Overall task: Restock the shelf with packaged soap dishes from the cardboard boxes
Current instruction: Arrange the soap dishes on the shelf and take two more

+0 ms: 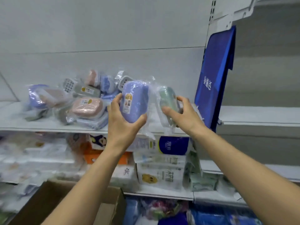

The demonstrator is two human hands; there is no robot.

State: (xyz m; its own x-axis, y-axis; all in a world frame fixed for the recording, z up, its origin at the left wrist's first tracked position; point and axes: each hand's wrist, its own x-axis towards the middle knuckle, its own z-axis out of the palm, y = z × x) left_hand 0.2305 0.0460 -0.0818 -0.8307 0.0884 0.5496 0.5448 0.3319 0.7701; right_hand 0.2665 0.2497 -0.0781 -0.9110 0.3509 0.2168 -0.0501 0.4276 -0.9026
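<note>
left hand (121, 117) clamped on purple plastic soap dish in clear wrap (134, 101) | right hand (183, 113) clamped on green wrapped soap dish (168, 101) | likely light, rigid, film slippery; grip across shell sides | white shelf (48, 127)

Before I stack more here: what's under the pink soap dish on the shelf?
The pink soap dish lies on other bagged dishes, grey and pale blue, on the shelf. How many lie beneath is hidden.

Purple soap dish (135, 101) upright, green soap dish (168, 99) beside — both bagged
</note>
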